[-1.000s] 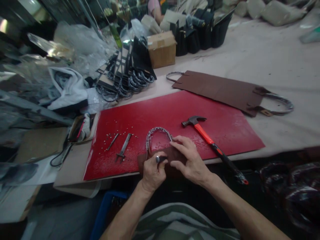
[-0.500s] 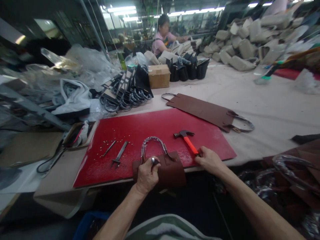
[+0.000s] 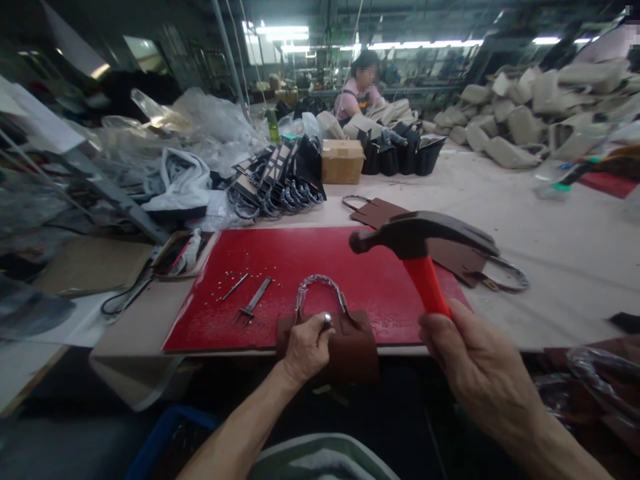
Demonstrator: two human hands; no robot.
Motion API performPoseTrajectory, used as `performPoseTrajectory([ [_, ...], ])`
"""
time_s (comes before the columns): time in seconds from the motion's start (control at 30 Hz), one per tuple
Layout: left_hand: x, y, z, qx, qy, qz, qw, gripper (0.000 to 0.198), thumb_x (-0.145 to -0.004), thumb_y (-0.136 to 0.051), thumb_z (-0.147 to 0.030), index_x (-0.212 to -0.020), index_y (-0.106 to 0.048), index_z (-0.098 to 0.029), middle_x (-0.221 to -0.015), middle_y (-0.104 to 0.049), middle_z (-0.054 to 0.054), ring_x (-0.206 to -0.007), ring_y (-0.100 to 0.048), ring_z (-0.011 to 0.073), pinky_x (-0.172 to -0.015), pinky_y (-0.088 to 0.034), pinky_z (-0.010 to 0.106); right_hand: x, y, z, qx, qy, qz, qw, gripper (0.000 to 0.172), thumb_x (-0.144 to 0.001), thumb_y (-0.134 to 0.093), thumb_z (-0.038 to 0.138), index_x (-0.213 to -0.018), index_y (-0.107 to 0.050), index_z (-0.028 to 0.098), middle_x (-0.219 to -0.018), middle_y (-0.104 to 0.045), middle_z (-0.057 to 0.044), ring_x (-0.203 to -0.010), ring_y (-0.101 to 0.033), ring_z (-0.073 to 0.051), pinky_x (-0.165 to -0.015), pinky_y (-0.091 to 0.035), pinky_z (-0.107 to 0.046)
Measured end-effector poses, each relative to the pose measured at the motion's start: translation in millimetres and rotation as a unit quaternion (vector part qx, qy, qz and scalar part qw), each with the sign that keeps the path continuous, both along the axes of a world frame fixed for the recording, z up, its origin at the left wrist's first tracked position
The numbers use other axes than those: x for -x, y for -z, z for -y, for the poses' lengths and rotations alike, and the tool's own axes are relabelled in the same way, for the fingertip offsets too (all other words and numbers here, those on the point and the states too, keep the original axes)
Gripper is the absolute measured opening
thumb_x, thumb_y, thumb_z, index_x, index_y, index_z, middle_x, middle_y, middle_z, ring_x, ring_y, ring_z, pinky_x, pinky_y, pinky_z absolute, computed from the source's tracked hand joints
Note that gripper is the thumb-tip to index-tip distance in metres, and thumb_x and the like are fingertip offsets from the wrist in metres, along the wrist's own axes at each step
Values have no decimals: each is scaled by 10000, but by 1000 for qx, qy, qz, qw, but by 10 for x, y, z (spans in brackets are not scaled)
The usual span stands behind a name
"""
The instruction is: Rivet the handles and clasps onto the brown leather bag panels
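Observation:
My left hand [image 3: 306, 347] is closed around a small metal punch [image 3: 327, 321], its round top showing above the fingers. The punch is held over a brown leather bag panel [image 3: 353, 353], which hangs over the near edge of a red board [image 3: 260, 250]. A handle [image 3: 320, 280] wrapped in clear plastic rises from the panel. In my right hand [image 3: 470, 353] is a claw hammer [image 3: 425, 247] with an orange-red handle, raised close to the camera. What the punch tip touches is hidden.
A metal prong tool [image 3: 254, 300], a thin rod [image 3: 235, 287] and scattered small bits lie on the board's left. Another brown panel [image 3: 380, 212] lies behind the hammer. A cardboard box [image 3: 343, 162], black bags [image 3: 403, 157] and a person in pink [image 3: 354, 97] are farther back.
My right hand has lifted the hammer off the red board and raised it toward the camera. My left hand stays on the punch at the panel. The view has shifted left.

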State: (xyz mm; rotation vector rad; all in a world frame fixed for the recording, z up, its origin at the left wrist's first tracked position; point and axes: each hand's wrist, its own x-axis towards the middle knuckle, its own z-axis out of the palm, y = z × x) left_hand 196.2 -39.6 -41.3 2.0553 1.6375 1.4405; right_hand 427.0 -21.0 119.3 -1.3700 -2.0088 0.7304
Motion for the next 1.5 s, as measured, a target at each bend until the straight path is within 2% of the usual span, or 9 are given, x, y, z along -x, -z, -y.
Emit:
performPoseTrajectory([
  [0.2, 11, 36, -14, -3, -6, -16, 1000, 114, -899, -512, -160, -966, -599, -194, -795, -703, 56, -727, -711, 200, -683, -575, 271, -30, -57, 126, -121, -126, 198, 964, 263, -996, -369, 361, -784, -473, 246, -537, -543, 9, -375, -422, -139, -449, -183, -315],
  [0.33, 9, 25, -10, 1, -3, -11, 1000, 106, -899, -520, -161, -970, -589, -198, -815, -700, 47, -761, -714, 196, -723, -582, 273, -23, -302, 173, -190, -52, 107, 975, 215, -1010, -394, 350, -830, -474, 265, -514, -477, 29, -385, -431, -129, -426, -257, -279],
  [0.4, 3, 20, -7, 2, -6, -14, 1000, 102, -900, -516, -163, -964, -588, -199, -821, -698, 51, -773, -715, 199, -734, -584, 276, -25, -261, 198, -221, -31, 79, 972, 250, -1024, -338, 344, -827, -468, 262, -520, -497, 15, -405, -465, -138, -442, -271, -279],
  [0.53, -6, 24, -7, 2, -6, -19, 1000, 103, -909, -509, -166, -967, -590, -192, -798, -689, 53, -746, -711, 201, -712, -581, 278, -89, 39, 143, -100, -103, 192, 971, 321, -999, -351, 419, -745, -450, 248, -497, -513, 5, -381, -432, -151, -457, -184, -304],
  [0.7, 7, 14, -4, 5, -1, -14, 1000, 102, -909, -520, -166, -980, -589, -192, -824, -695, 50, -783, -711, 199, -743, -575, 279, 32, 252, -124, 41, -32, 138, 989, 322, -974, -346, 453, -746, -425, 240, -547, -488, 20, -469, -410, -144, -514, -238, -283],
  [0.97, 92, -30, -5, 40, 48, 15, 998, 106, -929, -531, -174, -996, -610, -195, -905, -714, 48, -857, -706, 185, -801, -566, 271, 679, 946, -547, 164, 13, 137, 977, 116, -771, -646, 259, -810, -564, 186, -747, -625, -19, -660, -541, -140, -583, -309, -243],
  [1.13, 130, -40, 50, 39, 78, 47, 995, 128, -927, -570, -176, -1027, -649, -188, -938, -726, 45, -872, -710, 162, -832, -578, 259, 725, 1022, -594, 189, 37, 162, 968, 182, -722, -703, 289, -848, -607, 198, -733, -631, -23, -644, -547, -157, -580, -294, -261],
  [1.33, 240, -88, 215, 86, -65, 177, 978, 150, -946, -595, -265, -1031, -682, -177, -1000, -740, 54, -944, -716, 182, -905, -597, 315, 713, 1060, -616, 201, 50, 177, 962, 210, -698, -714, 323, -836, -602, 209, -727, -630, -24, -653, -558, -169, -592, -297, -273],
  [1.5, 289, -110, 268, 144, -55, 266, 952, 194, -930, -631, -296, -1051, -675, -152, -1023, -736, 66, -838, -737, 180, -736, -659, 298, 723, 1053, -628, 205, 47, 193, 958, 222, -719, -705, 356, -847, -592, 214, -753, -641, -30, -698, -581, -188, -592, -288, -278],
])
